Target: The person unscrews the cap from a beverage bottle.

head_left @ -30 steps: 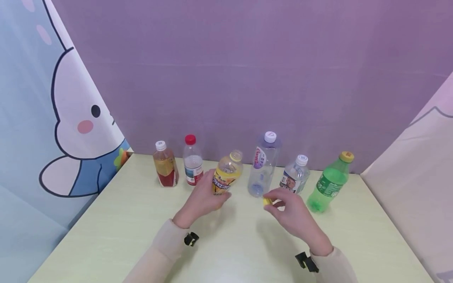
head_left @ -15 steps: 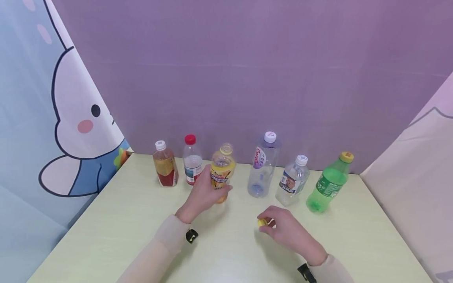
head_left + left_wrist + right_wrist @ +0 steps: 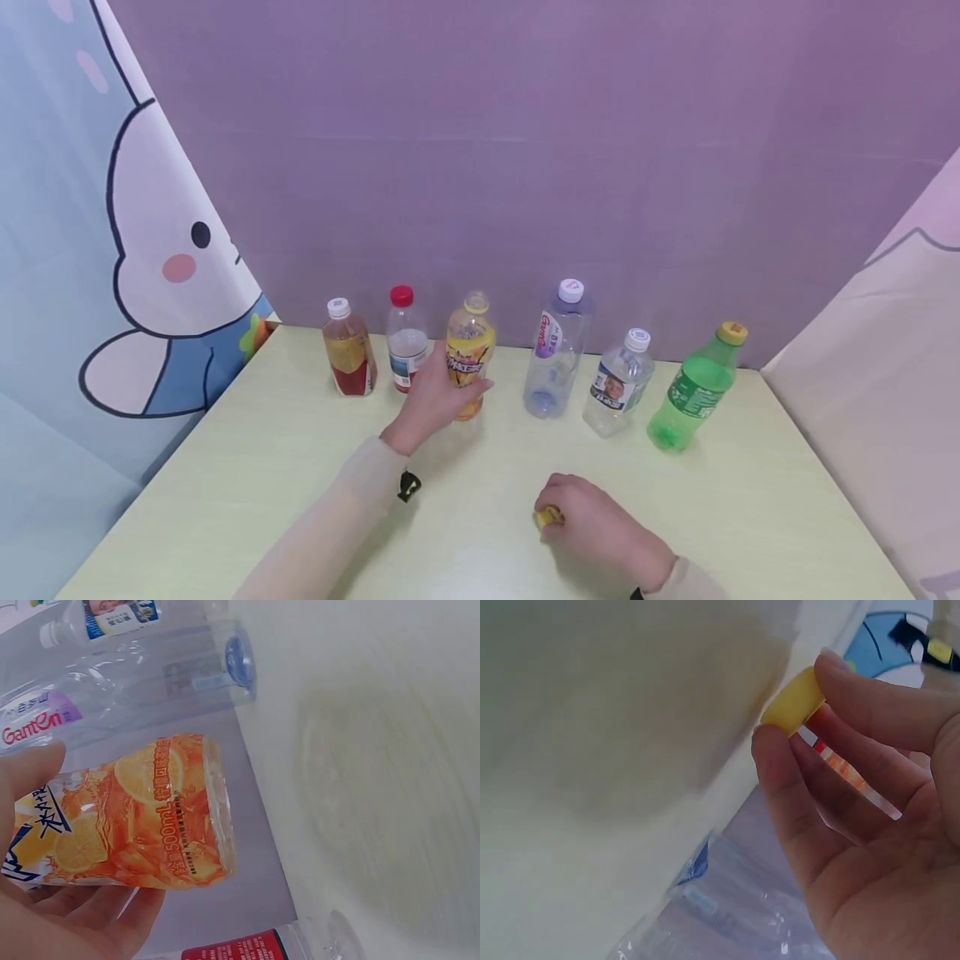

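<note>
My left hand (image 3: 435,398) grips an uncapped orange drink bottle (image 3: 470,354) round its label, between the red-capped bottle and the tall clear one. In the left wrist view the drink bottle (image 3: 142,814) lies across the palm, its orange-slice label and base showing past the fingers. My right hand (image 3: 596,523) pinches a yellow bottle cap (image 3: 548,517) low over the near part of the table. The right wrist view has the cap (image 3: 793,701) between thumb and index fingertip, the other fingers loosely bent behind it.
Left of the held bottle stand a white-capped tea-coloured bottle (image 3: 350,350) and a red-capped bottle (image 3: 408,342). To its right are a tall clear bottle (image 3: 558,350), a short clear bottle (image 3: 619,383) and a green bottle (image 3: 696,387). A purple backdrop (image 3: 525,167) rises behind the table (image 3: 247,492).
My left hand has carried the orange drink bottle left and back into the row, from tilted to more upright. My right hand has moved down and nearer with the yellow cap.
</note>
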`<state>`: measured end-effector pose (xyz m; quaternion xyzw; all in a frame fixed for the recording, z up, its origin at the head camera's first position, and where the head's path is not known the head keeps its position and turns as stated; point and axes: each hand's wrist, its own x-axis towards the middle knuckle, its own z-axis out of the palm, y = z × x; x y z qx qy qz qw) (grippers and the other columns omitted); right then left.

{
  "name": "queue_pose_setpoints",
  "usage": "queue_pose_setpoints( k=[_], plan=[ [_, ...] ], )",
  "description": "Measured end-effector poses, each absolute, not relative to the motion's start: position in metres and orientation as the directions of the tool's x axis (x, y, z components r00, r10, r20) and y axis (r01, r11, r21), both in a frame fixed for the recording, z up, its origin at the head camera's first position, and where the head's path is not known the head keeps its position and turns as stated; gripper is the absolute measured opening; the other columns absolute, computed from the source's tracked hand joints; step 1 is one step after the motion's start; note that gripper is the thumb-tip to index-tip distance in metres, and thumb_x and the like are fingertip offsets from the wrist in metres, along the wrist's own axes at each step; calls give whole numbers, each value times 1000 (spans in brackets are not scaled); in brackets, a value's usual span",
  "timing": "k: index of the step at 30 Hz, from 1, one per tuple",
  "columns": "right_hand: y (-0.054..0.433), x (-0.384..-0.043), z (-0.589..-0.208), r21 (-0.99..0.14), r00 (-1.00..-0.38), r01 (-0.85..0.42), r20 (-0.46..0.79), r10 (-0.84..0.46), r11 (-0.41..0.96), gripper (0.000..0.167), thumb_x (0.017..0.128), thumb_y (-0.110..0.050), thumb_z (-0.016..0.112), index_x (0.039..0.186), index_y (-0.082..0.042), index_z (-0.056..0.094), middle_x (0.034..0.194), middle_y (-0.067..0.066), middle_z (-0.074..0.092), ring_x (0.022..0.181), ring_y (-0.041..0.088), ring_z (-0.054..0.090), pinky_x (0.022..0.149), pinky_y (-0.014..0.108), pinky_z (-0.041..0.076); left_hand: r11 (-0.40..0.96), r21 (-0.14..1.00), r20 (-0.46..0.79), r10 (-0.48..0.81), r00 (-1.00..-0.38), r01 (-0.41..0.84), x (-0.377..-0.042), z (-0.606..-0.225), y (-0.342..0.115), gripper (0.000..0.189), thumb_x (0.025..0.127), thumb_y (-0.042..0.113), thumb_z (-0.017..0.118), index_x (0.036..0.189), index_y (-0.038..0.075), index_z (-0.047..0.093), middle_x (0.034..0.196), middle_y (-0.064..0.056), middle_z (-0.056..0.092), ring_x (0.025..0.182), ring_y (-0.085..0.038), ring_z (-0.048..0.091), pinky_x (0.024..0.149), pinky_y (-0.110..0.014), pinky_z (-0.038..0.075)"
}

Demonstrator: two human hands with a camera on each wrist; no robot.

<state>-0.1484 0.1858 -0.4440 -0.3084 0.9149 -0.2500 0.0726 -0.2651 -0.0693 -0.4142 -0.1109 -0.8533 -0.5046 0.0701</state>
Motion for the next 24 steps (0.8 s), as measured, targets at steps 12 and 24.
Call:
queue_pose_setpoints(
  k=[12,24],
  plan=[
    [181,-138,-447,-439,-790,-547,-10,-612,713,15,80,-11,83,90,-17,75,89,-16,55,82,2,49,73,26,52,482,841,221,109,-969,246,-279,-417,-69,71,86,32,83,138,11,40,129,-9,61,116,-28,62,100,-52,50],
    [181,-134,-448,-488,-801,-507,-37,-597,710,15,81,-17,83,93,-19,74,89,-18,53,83,1,50,75,28,52,516,831,172,116,-978,207,-293,-427,-60,71,85,27,85,139,13,41,133,-8,60,122,-29,59,105,-54,46]
  ],
)
